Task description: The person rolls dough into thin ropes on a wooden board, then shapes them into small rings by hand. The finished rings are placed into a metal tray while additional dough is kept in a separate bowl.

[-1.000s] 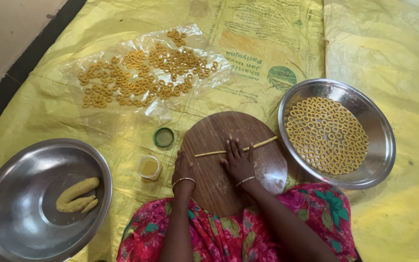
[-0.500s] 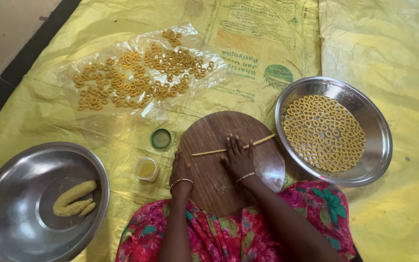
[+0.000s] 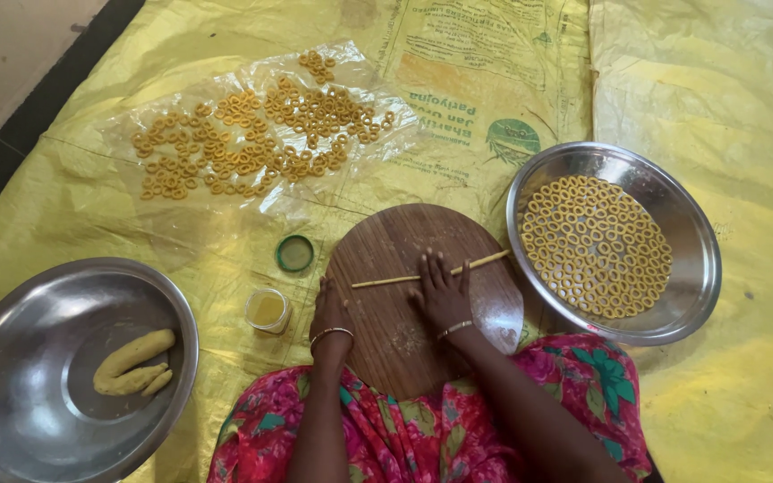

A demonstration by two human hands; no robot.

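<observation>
Clearly, a thin yellow rope of dough (image 3: 431,270) is laid across the far half of the round brown wooden board (image 3: 386,344), its long axis running left to right and rising slightly toward the wide steel plate of dough rings (image 3: 700,268) just beside the board. The right hand (image 3: 443,295) is spread flat, fingers open, its fingertips pressed on the rope near the middle, nothing being gripped. The left hand (image 3: 331,313) is rested at the board's left edge, loosely curled and empty, short of the rope's left end.
</observation>
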